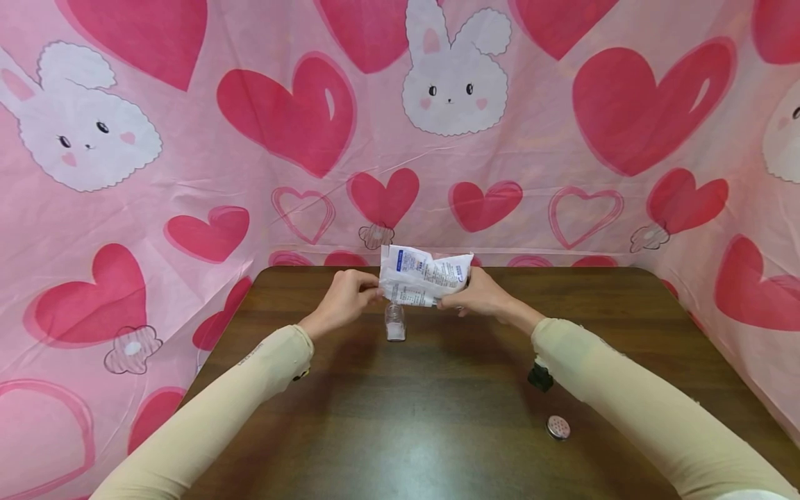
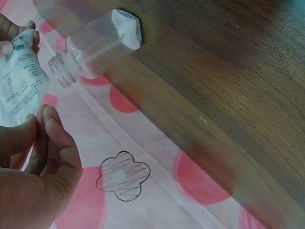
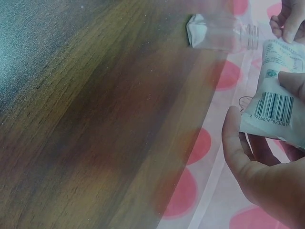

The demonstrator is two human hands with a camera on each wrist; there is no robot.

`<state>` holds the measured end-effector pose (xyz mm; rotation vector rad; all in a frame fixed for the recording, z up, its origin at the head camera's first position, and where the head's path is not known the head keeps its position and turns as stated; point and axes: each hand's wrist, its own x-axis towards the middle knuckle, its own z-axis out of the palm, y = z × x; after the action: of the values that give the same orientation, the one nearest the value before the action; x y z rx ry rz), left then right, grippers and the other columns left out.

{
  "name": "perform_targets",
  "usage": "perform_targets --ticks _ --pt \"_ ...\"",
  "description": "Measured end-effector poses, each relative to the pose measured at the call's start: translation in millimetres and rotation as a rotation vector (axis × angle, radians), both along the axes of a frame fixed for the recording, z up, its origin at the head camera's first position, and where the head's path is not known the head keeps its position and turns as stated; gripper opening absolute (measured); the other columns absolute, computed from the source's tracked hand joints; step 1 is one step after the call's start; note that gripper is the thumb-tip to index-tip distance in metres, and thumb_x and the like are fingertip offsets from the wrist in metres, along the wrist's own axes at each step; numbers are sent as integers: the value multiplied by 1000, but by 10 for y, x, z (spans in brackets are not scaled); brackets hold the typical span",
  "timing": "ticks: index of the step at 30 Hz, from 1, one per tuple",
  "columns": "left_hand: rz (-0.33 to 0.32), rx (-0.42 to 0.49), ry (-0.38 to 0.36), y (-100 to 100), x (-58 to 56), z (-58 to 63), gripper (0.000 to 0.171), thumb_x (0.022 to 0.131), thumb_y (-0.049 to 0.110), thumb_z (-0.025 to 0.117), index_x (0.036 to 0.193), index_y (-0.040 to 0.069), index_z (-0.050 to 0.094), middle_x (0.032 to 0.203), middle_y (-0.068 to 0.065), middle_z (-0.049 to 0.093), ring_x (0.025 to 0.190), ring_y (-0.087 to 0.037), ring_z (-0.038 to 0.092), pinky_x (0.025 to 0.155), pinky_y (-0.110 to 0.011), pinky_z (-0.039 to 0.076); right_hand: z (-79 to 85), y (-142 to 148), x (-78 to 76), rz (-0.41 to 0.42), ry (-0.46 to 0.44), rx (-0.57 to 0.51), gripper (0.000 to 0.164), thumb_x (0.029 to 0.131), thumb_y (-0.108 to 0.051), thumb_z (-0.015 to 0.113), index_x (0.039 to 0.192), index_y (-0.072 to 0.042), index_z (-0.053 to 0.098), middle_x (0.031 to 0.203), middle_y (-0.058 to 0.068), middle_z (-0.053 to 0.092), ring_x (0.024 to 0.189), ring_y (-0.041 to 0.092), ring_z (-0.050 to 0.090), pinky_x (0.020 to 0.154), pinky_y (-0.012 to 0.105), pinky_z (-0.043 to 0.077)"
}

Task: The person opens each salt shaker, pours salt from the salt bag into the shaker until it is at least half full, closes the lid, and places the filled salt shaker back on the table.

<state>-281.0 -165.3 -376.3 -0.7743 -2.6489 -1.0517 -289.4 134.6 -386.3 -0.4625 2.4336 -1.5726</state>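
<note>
A white, printed packet is held in both hands above a dark, wood-grained desk, near its far edge. The packet's left end is pinched between the thumb and fingers of the left hand, the fingertips being brought close together. Its right end is gripped by the right hand, with the thumb laid over the printed face and the other fingers curved beneath. A barcode is shown near the right end. Just below the packet's left part, a small clear jar is stood upright on the desk, its threaded neck left uncapped. White powder is seen in the bottom of the jar; whether the neck is touched by the packet cannot be told. Well apart from these, on the near right of the desk, a small round lid with a dotted pink top is laid. Both forearms are covered by cream sleeves, and a small dark object is seen under the right cuff. The desk is surrounded by a pink cloth, patterned with red hearts and white rabbits.
</note>
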Motion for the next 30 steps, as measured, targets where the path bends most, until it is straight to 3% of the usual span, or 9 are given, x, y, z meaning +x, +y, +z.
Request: perform_targets --ticks 9,20,30 --pt "7 -4 -7 -8 7 0 11 96 -1 75 89 5 80 79 -9 74 68 -14 60 61 -30 50 2 -10 2 -8 -2 11 41 82 -14 88 117 -3 68 100 10 76 80 21 69 68 46 61" --pt "1 -11 2 11 -3 20 10 96 -2 75 89 4 80 81 -13 75 71 -17 61 63 -32 50 0 -5 2 -12 6 -9 41 82 -13 88 116 -4 68 98 9 76 78 22 69 73 59 59" --pt "-2 -4 3 14 9 31 10 95 -2 75 90 4 81 81 -9 75 71 -15 62 63 -32 51 12 6 11 2 5 -10 41 82 -13 87 117 -3 68 98 10 77 79 22 70 64 43 60"
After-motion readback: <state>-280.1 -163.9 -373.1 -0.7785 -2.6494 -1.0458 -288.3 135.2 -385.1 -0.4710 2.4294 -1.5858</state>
